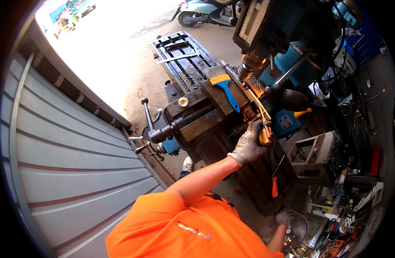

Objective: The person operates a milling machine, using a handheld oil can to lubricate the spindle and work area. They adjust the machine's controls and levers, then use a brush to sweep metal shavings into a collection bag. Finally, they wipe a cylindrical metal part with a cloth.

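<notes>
Your gloved left hand (pixel 248 144) grasps one amber-handled tool (pixel 265 136) beside one machine vise (pixel 199 127). One blue-handled brush (pixel 227 92) lies on the vise. Right hand (pixel 282 216), gloved: grip cannot be told; one round fan (pixel 297 227) beside it. One red-handled tool (pixel 274 187) between your two hands.

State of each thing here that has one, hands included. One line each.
Left hand: gloved, at the amber-coloured piece; grip unclear
Right hand: gloved, lowered; grip unclear
Blue-handled brush: lying on the metal block, set down
Slotted table: littered with dark debris
Spindle: pointing down; turning or stopped, can't tell
Scooter: parked upright
</notes>
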Demonstrator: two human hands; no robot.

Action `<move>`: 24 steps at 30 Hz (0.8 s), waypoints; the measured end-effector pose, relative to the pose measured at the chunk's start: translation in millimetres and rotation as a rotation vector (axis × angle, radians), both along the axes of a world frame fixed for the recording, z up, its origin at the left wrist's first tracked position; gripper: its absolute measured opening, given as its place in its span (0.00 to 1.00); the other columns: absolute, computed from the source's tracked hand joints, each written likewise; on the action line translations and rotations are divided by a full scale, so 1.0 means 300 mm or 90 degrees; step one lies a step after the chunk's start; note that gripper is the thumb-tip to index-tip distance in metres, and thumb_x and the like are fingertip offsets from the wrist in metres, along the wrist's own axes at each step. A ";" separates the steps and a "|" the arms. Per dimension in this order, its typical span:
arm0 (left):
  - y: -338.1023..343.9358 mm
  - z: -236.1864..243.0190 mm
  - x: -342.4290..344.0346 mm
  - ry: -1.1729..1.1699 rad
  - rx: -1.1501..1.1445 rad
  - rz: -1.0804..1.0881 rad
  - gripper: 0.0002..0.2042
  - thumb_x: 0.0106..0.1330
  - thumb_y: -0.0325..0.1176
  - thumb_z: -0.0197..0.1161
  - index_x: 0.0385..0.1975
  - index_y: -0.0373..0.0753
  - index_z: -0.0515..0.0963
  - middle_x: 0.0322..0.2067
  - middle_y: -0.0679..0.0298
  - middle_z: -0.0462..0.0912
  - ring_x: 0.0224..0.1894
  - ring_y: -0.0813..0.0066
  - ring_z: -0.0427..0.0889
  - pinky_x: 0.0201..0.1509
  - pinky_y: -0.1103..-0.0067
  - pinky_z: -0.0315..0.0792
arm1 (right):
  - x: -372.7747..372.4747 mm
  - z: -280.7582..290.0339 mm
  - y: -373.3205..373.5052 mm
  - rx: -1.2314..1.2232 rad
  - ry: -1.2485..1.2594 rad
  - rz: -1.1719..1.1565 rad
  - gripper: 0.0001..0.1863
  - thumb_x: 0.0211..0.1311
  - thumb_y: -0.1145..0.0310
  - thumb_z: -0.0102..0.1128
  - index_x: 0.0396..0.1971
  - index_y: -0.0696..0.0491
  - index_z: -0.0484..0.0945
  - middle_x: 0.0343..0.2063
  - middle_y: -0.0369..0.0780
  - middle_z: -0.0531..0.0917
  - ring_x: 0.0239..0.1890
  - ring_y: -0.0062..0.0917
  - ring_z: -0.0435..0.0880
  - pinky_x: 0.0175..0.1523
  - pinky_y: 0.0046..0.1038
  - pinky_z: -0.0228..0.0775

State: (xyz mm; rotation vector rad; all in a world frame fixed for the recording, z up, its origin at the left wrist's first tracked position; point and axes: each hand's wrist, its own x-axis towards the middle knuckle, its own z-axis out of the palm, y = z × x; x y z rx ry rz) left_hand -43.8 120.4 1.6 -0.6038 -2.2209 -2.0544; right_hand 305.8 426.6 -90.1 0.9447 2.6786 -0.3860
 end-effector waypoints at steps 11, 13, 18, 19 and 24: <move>-0.052 0.027 -0.003 -0.006 -0.018 -0.009 0.39 0.52 0.34 0.74 0.64 0.37 0.62 0.59 0.47 0.70 0.62 0.45 0.71 0.65 0.64 0.69 | 0.054 -0.139 0.108 0.116 -0.024 0.161 0.16 0.44 0.69 0.62 0.36 0.58 0.81 0.39 0.54 0.84 0.44 0.52 0.82 0.51 0.43 0.75; -0.052 0.012 -0.013 0.007 -0.020 0.003 0.39 0.52 0.34 0.74 0.64 0.37 0.62 0.58 0.47 0.70 0.61 0.46 0.72 0.64 0.64 0.69 | 0.063 -0.161 0.133 0.162 -0.056 0.175 0.15 0.43 0.69 0.62 0.34 0.58 0.80 0.37 0.55 0.84 0.43 0.52 0.83 0.49 0.43 0.76; -0.066 -0.004 -0.038 0.038 -0.027 0.014 0.40 0.49 0.33 0.71 0.65 0.35 0.60 0.59 0.44 0.68 0.61 0.40 0.70 0.63 0.61 0.70 | 0.029 -0.109 0.107 0.109 -0.071 0.109 0.18 0.43 0.68 0.62 0.38 0.58 0.80 0.40 0.55 0.84 0.46 0.51 0.82 0.52 0.43 0.75; -0.066 -0.004 -0.041 0.047 -0.029 0.037 0.38 0.52 0.34 0.74 0.63 0.36 0.63 0.56 0.47 0.71 0.60 0.45 0.72 0.63 0.63 0.70 | 0.025 -0.098 0.102 0.101 -0.073 0.096 0.19 0.44 0.67 0.62 0.39 0.58 0.80 0.41 0.55 0.83 0.46 0.51 0.82 0.52 0.43 0.75; -0.070 -0.004 -0.057 0.050 -0.023 0.046 0.38 0.53 0.37 0.75 0.63 0.34 0.63 0.56 0.46 0.72 0.60 0.46 0.73 0.63 0.63 0.69 | 0.015 -0.059 0.089 0.079 -0.097 0.075 0.24 0.44 0.65 0.62 0.44 0.59 0.79 0.44 0.55 0.83 0.50 0.51 0.81 0.56 0.42 0.74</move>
